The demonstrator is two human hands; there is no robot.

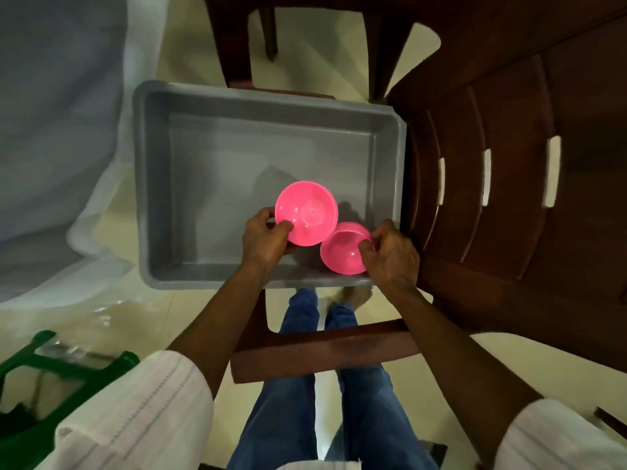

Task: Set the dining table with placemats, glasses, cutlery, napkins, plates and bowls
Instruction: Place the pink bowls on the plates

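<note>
In the grey tub (210, 171), the upper bowl (307, 212) is pinched by fingers of the left hand (266, 239), the lower bowl (342, 249) by the right hand (393, 256); both are probably to be lifted clear next.

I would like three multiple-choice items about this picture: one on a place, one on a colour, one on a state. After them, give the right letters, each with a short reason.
1. Where are the bowls?
A. On the floor
B. Over the near right part of the tub
C. On a green chair

2. What colour are the bowls?
A. Pink
B. White
C. Blue

3. What is the left hand doing?
A. Hanging free, holding nothing
B. Holding a bowl by its rim
C. Gripping the tub's rim

Answers:
1 B: both bowls show against the grey inside of the tub, near its right wall.
2 A: both are bright pink.
3 B: its thumb lies over the rim of a bowl, with the fingers under it.
</note>
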